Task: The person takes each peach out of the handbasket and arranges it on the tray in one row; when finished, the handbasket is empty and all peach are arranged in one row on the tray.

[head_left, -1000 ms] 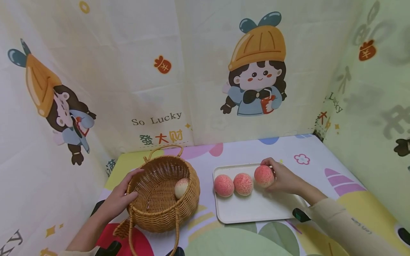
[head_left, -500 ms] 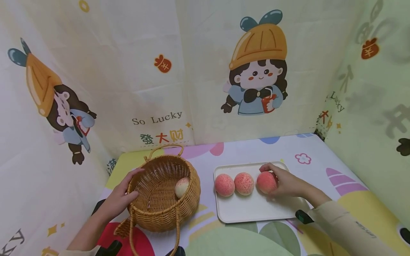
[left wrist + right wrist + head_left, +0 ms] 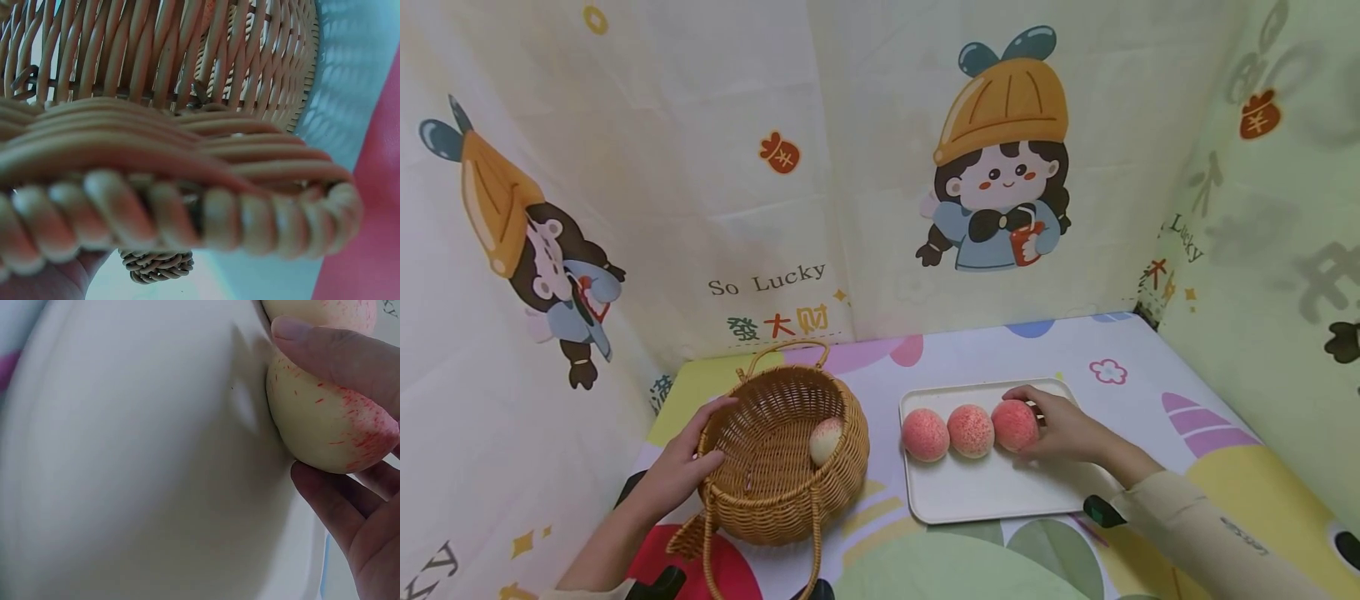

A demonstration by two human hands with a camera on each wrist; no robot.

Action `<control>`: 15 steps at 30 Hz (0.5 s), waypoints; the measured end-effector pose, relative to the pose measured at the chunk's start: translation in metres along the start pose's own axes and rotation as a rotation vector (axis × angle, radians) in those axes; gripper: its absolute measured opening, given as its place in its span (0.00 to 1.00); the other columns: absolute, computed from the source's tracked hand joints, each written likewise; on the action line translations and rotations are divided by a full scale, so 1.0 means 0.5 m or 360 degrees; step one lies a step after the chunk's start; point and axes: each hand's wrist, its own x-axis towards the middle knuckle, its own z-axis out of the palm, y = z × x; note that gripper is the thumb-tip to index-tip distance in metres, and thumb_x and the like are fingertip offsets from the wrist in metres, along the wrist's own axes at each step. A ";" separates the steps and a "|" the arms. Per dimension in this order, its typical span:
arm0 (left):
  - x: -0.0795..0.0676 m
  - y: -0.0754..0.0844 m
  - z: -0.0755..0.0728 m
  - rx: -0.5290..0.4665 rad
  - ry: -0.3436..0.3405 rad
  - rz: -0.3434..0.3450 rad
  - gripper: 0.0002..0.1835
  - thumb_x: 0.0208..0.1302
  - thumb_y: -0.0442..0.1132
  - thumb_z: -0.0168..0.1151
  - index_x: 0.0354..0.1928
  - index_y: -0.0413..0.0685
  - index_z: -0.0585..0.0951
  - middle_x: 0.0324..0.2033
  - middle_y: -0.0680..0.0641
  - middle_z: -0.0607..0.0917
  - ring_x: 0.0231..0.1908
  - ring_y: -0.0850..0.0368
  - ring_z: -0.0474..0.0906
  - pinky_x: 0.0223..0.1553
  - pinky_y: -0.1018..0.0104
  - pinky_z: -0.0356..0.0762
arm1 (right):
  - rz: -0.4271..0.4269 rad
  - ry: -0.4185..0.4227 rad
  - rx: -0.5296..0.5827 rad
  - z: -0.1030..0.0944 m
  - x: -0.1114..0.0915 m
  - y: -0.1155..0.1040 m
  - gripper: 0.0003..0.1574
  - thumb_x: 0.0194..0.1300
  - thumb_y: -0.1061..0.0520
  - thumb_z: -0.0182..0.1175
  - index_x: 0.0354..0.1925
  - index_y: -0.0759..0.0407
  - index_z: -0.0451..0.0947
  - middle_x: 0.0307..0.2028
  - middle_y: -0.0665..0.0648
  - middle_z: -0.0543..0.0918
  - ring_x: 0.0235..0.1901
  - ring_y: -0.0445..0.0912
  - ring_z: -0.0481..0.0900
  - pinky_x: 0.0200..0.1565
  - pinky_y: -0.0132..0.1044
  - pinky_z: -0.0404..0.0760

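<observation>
Compared with half a second ago, the right hand (image 3: pixel 1063 429) has moved a little to the left together with the right ball (image 3: pixel 1013 427), and the gap before the middle ball (image 3: pixel 971 431) has closed, so these two now seem to touch. Behind everything hangs a pale backdrop (image 3: pixel 880 183) with printed cartoon girls, and below it lies a colourful table cover (image 3: pixel 1120 408). On this cover stands a woven basket (image 3: pixel 775 525), its opening tilted toward the camera; well apart from it, on the right, lies a white tray (image 3: pixel 985 493). The left hand (image 3: pixel 677 462) holds the basket at the left side of its rim, thumb and fingers apart from each other and their tips over the edge. As for the right hand, it pinches the right ball, with the thumb on one side and the fingers on the other. This ball is on the tray, pink above and cream below, in one row with the middle ball and the left ball (image 3: pixel 925 435). One more, paler ball (image 3: pixel 826 442) lies inside the basket, near its right wall.
</observation>
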 end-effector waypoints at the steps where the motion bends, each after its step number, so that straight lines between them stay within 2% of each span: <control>1: 0.000 -0.001 0.000 0.0002 0.0001 0.0003 0.39 0.63 0.27 0.55 0.76 0.56 0.59 0.75 0.36 0.55 0.62 0.21 0.66 0.39 0.41 0.84 | 0.0008 0.0001 0.0012 0.001 0.000 0.000 0.53 0.39 0.50 0.85 0.61 0.56 0.71 0.53 0.53 0.80 0.54 0.52 0.79 0.51 0.39 0.80; 3: 0.000 -0.002 0.001 0.0001 -0.0001 0.0014 0.39 0.63 0.27 0.55 0.76 0.56 0.59 0.75 0.36 0.55 0.62 0.21 0.65 0.39 0.41 0.84 | 0.0031 -0.0005 0.0031 0.002 0.000 0.001 0.53 0.40 0.51 0.85 0.62 0.56 0.71 0.54 0.53 0.79 0.54 0.52 0.79 0.51 0.38 0.80; 5: 0.000 -0.002 0.001 -0.0001 -0.0003 0.0021 0.39 0.63 0.27 0.54 0.76 0.55 0.59 0.75 0.36 0.55 0.62 0.21 0.65 0.39 0.42 0.84 | 0.0034 -0.0021 0.0029 0.002 -0.002 0.000 0.56 0.40 0.50 0.85 0.65 0.58 0.69 0.55 0.56 0.79 0.56 0.54 0.78 0.53 0.42 0.79; 9: 0.002 0.000 0.002 0.0010 -0.0006 0.0023 0.39 0.63 0.27 0.54 0.76 0.55 0.59 0.75 0.36 0.55 0.63 0.21 0.64 0.39 0.42 0.84 | -0.0011 0.0001 -0.0011 -0.002 -0.002 -0.020 0.63 0.45 0.46 0.82 0.73 0.57 0.61 0.64 0.63 0.74 0.63 0.61 0.72 0.60 0.59 0.74; 11: 0.002 0.000 0.002 0.0014 -0.0005 0.0022 0.39 0.62 0.27 0.54 0.76 0.55 0.59 0.75 0.36 0.55 0.63 0.21 0.64 0.39 0.42 0.84 | -0.0058 0.0047 -0.0019 -0.005 0.007 -0.042 0.64 0.49 0.44 0.80 0.76 0.54 0.58 0.69 0.64 0.69 0.67 0.63 0.67 0.62 0.64 0.68; 15: 0.001 -0.001 0.001 0.0010 -0.0001 0.0030 0.39 0.63 0.27 0.54 0.76 0.55 0.59 0.75 0.35 0.55 0.62 0.21 0.65 0.39 0.42 0.84 | -0.0147 0.0084 0.0017 -0.003 0.042 -0.114 0.58 0.57 0.43 0.75 0.77 0.47 0.57 0.73 0.58 0.65 0.70 0.61 0.64 0.63 0.65 0.67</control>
